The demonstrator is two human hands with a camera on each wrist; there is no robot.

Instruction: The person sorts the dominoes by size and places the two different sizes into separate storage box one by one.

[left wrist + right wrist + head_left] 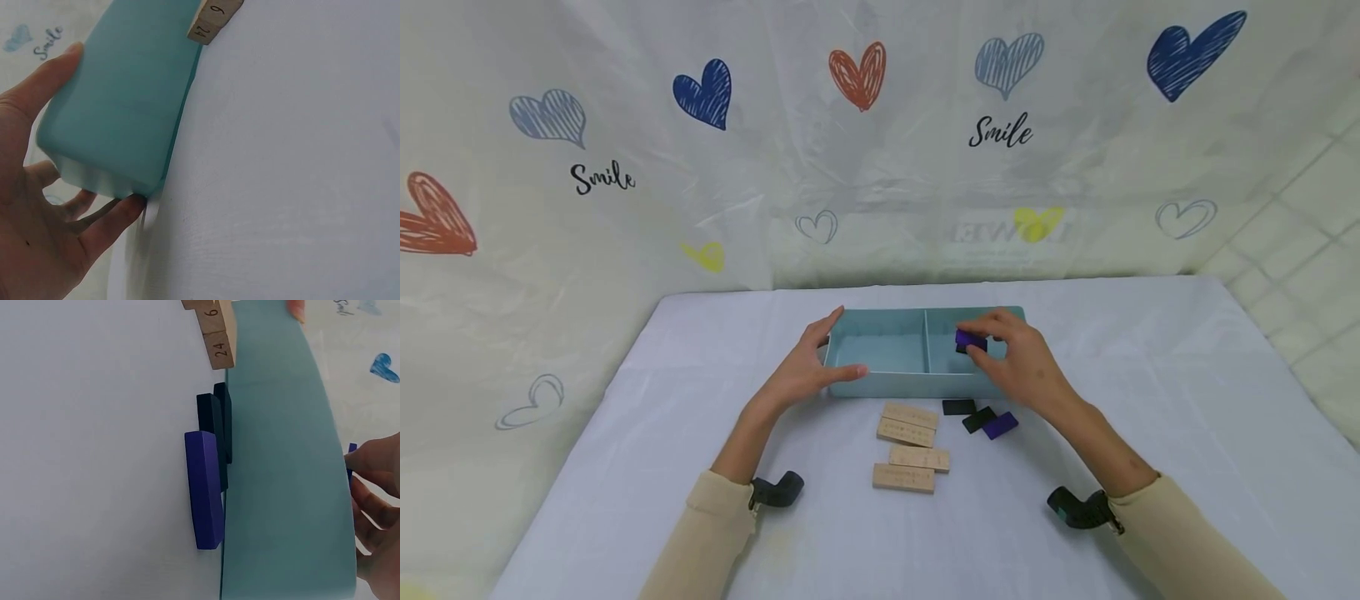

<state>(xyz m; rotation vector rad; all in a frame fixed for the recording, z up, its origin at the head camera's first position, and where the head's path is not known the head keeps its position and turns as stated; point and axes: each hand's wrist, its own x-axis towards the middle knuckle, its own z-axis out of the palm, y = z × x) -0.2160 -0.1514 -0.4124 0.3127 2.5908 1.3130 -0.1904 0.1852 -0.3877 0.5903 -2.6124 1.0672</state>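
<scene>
A light teal two-compartment tray stands toward the back of the table. My left hand grips its left end, thumb at the front rim and fingers round the end wall, as the left wrist view also shows. Above the right compartment, my right hand pinches a purple block with a dark edge beneath it; whether that is a second block I cannot tell. In front of the tray lie a black block, a second dark block and another purple block.
Several light wooden blocks lie in a loose column before the tray; some carry printed numbers. A white cloth covers the table. Behind it hangs a curtain with hearts. Each wrist wears a black device.
</scene>
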